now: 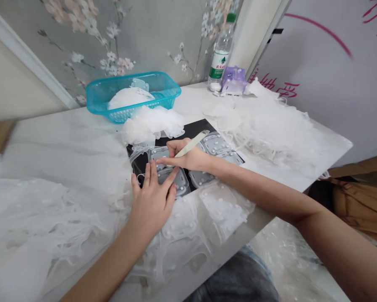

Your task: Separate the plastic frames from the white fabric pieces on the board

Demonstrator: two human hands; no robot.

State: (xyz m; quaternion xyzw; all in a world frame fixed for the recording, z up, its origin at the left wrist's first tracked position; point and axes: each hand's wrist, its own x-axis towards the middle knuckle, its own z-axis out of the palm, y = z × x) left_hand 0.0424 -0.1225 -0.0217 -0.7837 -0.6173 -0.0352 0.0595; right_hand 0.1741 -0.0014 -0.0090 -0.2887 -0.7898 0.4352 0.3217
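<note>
right hand (188, 156) pinches a slim cream stick (191, 144) above beaded clear plastic pieces (215, 143)
left hand (152, 205) lies open, fingers spread across those pieces, which sit on a black mat (191, 128) on the white surface (78, 147)

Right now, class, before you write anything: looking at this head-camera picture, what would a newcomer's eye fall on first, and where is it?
The turquoise plastic basket stands out first, at the back of the white table. White netting lies heaped to its right. At the centre, on a black sheet, the right hand grips a pale flat stick, while the left hand spreads over clear beaded plastic pieces.
</note>
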